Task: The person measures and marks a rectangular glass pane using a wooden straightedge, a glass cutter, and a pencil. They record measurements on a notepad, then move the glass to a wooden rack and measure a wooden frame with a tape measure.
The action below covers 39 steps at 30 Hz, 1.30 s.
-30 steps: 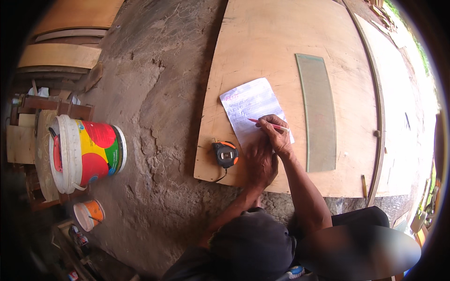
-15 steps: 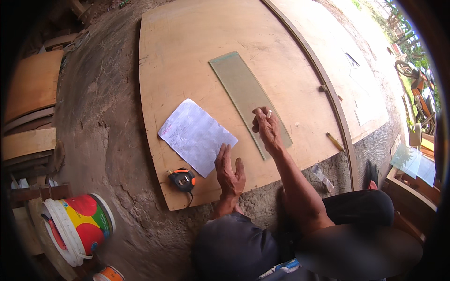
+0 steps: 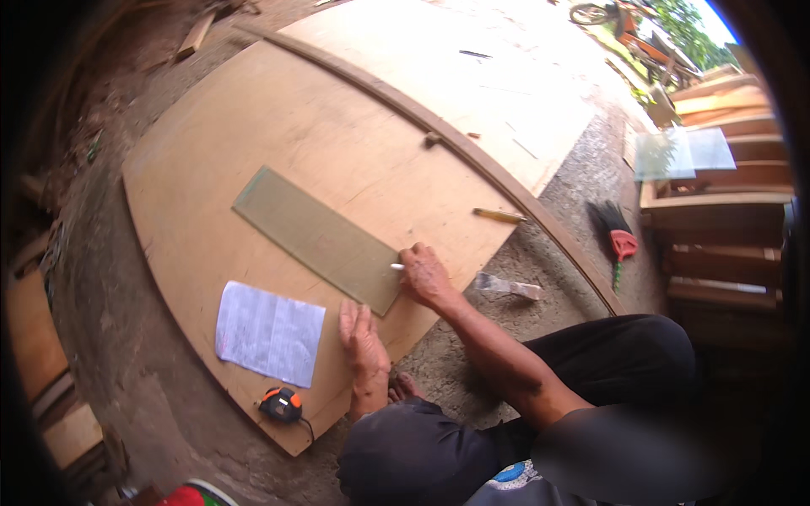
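A narrow strip of greenish glass [image 3: 316,240] lies flat on a plywood sheet [image 3: 219,126]. My right hand [image 3: 428,277] is closed around a white pen-like stick [image 3: 396,266], beside the right edge of the strip near its close end. Only the stick's white end shows. My left hand [image 3: 364,341] lies open, fingers stretched out, at the strip's near corner; whether it touches the glass I cannot tell. A creased sheet of paper with handwriting [image 3: 270,331] rests left of that hand. Below the paper sits a black and orange tape measure [image 3: 282,405].
A long wooden batten [image 3: 371,83] crosses the plywood's far side. A yellowish tool handle [image 3: 499,216] lies beside it. At right are a clear plastic bottle-like piece [image 3: 510,287], a red and black brush [image 3: 620,239], and glass panes [image 3: 682,153] on a wooden frame.
The view has swung right. My left hand has left the paper's edge for the glass's near corner. My right hand has shifted from above the glass to its right edge, still holding the white stick.
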### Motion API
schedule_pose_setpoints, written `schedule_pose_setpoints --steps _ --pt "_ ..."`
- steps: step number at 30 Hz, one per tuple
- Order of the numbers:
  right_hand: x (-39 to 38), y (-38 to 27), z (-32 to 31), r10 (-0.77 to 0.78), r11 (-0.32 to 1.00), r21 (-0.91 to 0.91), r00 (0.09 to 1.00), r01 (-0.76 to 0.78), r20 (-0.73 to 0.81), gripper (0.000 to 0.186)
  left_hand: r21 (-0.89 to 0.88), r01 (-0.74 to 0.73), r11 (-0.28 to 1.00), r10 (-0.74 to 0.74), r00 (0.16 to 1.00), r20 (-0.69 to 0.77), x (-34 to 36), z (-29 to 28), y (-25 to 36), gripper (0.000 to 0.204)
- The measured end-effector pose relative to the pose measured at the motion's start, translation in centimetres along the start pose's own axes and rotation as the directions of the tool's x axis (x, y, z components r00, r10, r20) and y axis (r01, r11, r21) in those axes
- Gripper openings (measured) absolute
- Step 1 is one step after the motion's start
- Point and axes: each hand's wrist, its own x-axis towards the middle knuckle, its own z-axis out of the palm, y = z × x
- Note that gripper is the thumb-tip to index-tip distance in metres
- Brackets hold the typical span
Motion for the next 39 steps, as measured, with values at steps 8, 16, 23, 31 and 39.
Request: schedule_pose_setpoints --steps 8,16,23,31,39 --pt "1.1 -1.3 0.1 0.172 0.982 0.077 0.985 -0.172 0.004 0.033 0.141 0.081 0.987 -0.079 0.997 -0.022 1.7 -0.5 1.1 0.074" --pt "1.9 -1.3 -0.6 0.294 0.907 0.262 0.942 -0.328 0.161 0.031 0.041 0.164 0.986 -0.157 0.978 -0.139 4.0 -3.0 1.4 0.053" --pt "1.2 -1.0 -6.6 0.172 0.404 0.784 0.88 -0.472 0.442 0.045 0.021 0.071 0.997 -0.072 0.995 0.064 3.2 -0.8 4.8 0.045" --pt "0.3 -4.4 -6.3 0.076 -0.395 0.877 0.942 -0.274 0.328 0.057 -0.087 0.091 0.992 -0.07 0.972 0.223 4.1 4.1 8.1 0.056" --pt "-0.7 -5.2 -5.0 0.191 -0.132 0.938 0.92 -0.321 0.342 0.058 -0.076 0.071 0.995 -0.046 0.957 0.285 5.8 4.1 5.7 0.055"
